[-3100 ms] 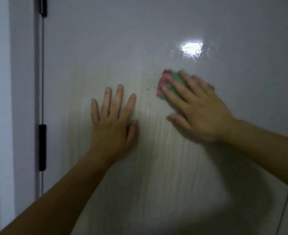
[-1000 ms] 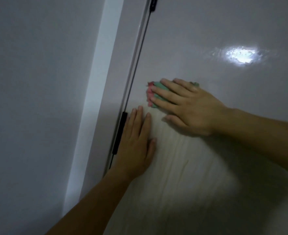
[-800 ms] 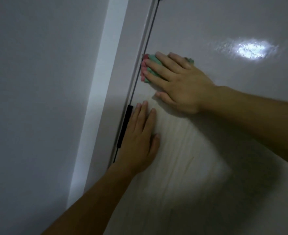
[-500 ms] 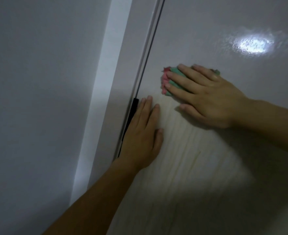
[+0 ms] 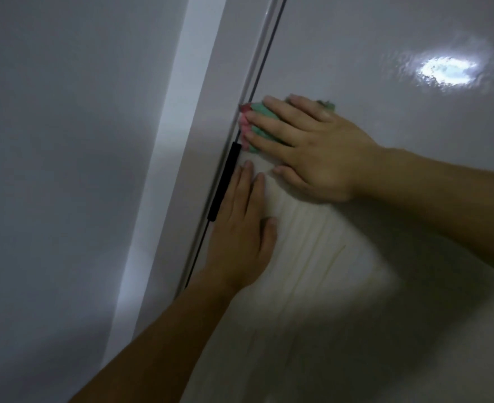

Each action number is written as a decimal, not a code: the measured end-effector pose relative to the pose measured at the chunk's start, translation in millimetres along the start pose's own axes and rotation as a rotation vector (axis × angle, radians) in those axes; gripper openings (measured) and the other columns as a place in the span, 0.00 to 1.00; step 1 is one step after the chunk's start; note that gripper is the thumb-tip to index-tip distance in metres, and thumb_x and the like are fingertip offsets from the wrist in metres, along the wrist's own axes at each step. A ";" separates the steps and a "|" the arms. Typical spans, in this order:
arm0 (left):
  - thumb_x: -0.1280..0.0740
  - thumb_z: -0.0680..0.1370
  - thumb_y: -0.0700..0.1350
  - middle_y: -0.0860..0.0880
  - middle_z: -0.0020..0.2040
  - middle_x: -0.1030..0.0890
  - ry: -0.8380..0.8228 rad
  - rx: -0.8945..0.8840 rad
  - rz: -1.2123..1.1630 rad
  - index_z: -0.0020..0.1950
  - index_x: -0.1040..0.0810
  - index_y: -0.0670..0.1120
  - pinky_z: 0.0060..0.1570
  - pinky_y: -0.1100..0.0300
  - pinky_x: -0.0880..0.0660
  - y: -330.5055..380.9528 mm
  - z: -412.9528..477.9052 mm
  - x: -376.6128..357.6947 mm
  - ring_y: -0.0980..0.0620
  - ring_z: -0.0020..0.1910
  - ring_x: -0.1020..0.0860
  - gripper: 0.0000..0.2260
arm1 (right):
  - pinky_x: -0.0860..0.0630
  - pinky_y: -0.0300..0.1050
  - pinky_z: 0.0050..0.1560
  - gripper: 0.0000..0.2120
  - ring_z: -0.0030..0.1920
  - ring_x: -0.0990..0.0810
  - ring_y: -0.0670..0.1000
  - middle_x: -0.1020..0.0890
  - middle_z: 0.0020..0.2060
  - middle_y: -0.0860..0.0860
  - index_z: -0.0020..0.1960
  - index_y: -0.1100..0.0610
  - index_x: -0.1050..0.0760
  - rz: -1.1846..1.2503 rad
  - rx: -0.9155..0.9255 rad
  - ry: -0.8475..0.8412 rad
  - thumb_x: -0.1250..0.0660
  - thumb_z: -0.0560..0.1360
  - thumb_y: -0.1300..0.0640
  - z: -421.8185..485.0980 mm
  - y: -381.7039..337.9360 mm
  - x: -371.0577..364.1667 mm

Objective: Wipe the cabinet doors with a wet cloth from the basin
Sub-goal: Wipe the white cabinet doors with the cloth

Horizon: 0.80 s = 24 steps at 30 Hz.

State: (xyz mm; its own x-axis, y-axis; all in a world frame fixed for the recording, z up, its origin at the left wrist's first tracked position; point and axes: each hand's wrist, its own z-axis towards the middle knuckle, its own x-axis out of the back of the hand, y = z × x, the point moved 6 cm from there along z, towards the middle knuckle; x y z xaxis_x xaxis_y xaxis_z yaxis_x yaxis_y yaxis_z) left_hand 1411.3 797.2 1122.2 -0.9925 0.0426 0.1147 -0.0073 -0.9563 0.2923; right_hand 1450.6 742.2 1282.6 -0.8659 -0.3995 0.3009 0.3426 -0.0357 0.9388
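Observation:
A pale glossy cabinet door [image 5: 356,286] fills the right of the view. My right hand [image 5: 309,149] presses a green cloth with a pink edge [image 5: 258,123] flat against the door, right at its left edge. The fingers lie straight over the cloth and hide most of it. My left hand [image 5: 240,228] rests flat on the door just below, fingers straight and pointing up, beside the dark gap.
A black hinge or handle strip [image 5: 224,181] sits in the gap at the door's left edge. A white frame strip [image 5: 164,158] and a grey wall [image 5: 65,170] lie to the left. A bright light reflection [image 5: 446,69] shines on the door at upper right.
My right hand has slid the cloth left across the door, reaching the left edge by the gap. My left hand has stayed flat on the door below it.

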 end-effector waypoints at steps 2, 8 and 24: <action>0.42 0.84 0.47 0.39 0.83 0.48 0.005 -0.005 -0.012 0.81 0.43 0.36 0.81 0.50 0.51 -1.8 0.1 0.8 0.43 0.83 0.50 0.28 | 0.50 0.59 0.81 0.31 0.82 0.48 0.60 0.45 0.82 0.56 0.83 0.56 0.46 0.002 -0.018 0.014 0.53 0.83 0.44 -5.4 -2.5 -1.4; 0.43 0.84 0.46 0.37 0.83 0.47 -0.003 -0.003 0.011 0.81 0.39 0.40 0.81 0.47 0.49 3.2 1.1 3.4 0.41 0.83 0.50 0.26 | 0.48 0.60 0.80 0.30 0.82 0.50 0.60 0.47 0.82 0.56 0.83 0.55 0.48 0.005 -0.070 -0.012 0.50 0.85 0.44 -91.1 -0.9 -7.5; 0.42 0.82 0.49 0.34 0.81 0.43 0.003 -0.010 0.080 0.79 0.33 0.43 0.76 0.29 0.50 51.9 15.0 -9.5 0.34 0.81 0.47 0.25 | 0.57 0.58 0.81 0.32 0.82 0.54 0.61 0.52 0.82 0.55 0.83 0.55 0.51 0.122 -0.812 0.067 0.49 0.84 0.42 -174.8 18.7 -10.2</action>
State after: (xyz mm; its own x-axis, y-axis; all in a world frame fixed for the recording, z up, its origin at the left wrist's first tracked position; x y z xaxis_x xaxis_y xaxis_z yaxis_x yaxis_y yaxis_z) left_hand 1422.2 751.6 1150.5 -0.9903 -0.0347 0.1345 0.0708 -0.9593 0.2732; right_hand 1529.5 585.5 1267.8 -0.7911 -0.4960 0.3580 0.6116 -0.6297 0.4790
